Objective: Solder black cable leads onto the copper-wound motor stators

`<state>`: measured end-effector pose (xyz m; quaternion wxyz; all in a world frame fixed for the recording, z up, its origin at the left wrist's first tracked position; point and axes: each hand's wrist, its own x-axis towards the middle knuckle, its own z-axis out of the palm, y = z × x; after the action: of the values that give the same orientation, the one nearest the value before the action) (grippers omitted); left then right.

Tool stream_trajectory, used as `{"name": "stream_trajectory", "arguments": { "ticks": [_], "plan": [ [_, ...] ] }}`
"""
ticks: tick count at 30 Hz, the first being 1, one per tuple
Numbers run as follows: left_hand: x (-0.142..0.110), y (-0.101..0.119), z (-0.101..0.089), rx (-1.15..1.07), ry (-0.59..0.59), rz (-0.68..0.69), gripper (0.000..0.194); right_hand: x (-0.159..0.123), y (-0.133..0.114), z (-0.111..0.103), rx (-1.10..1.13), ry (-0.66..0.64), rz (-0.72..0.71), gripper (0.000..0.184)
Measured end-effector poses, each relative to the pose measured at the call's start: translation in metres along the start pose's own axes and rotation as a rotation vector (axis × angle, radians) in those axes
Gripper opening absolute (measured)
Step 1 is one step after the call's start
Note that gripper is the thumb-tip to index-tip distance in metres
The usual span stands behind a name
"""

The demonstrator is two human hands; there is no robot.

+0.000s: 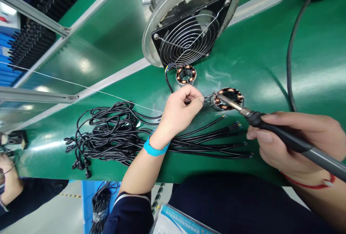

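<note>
My left hand [180, 108], with a blue wristband, is closed in a pinch on a thin solder wire [81, 85] that runs off to the left; its end meets a copper-wound stator [228, 98] on the green bench. My right hand [292, 140] is wrapped round a black soldering iron [273, 126]. The iron's tip touches the stator's rim, where a wisp of smoke rises. A second stator [186, 75] sits just behind, apart from both hands.
A bundle of black cables [113, 136] with stripped ends lies under my left forearm. A fume extractor fan [189, 32] with a wire grille stands behind the stators. A thick black cord [290, 57] runs at the right. Another person's hand [8, 176] is at the left edge.
</note>
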<state>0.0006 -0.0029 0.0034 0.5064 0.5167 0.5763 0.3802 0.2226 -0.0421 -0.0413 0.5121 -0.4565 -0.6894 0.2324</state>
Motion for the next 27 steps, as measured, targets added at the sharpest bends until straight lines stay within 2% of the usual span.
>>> {"name": "stream_trajectory", "arguments": {
  "ticks": [2, 4, 8, 16, 20, 23, 27],
  "plan": [
    [0.000, 0.000, 0.000, -0.006, 0.003, 0.009, 0.015, 0.006, -0.004, 0.002, 0.051, -0.008, -0.138, 0.027],
    [0.000, 0.000, 0.000, -0.015, 0.004, 0.014, 0.014, 0.014, -0.010, 0.003, 0.074, -0.043, -0.185, 0.033],
    [-0.001, 0.000, 0.001, -0.011, 0.004, 0.004, 0.014, 0.027, -0.022, 0.003, 0.058, -0.150, -0.161, 0.033],
    [0.000, 0.001, 0.000, -0.012, -0.007, 0.017, 0.013, 0.030, -0.036, -0.004, -0.041, -0.222, -0.091, 0.053],
    [-0.002, 0.004, 0.000, -0.053, 0.005, 0.025, 0.009, 0.044, -0.038, 0.006, -0.121, -0.267, -0.047, 0.044],
    [-0.005, 0.006, 0.000, -0.063, -0.001, 0.052, 0.012, 0.053, -0.036, 0.017, -0.183, -0.308, -0.068, 0.043],
    [-0.009, 0.007, -0.002, -0.038, -0.058, 0.076, 0.012, 0.056, -0.031, 0.028, -0.171, -0.280, -0.085, 0.044]
  ]
}}
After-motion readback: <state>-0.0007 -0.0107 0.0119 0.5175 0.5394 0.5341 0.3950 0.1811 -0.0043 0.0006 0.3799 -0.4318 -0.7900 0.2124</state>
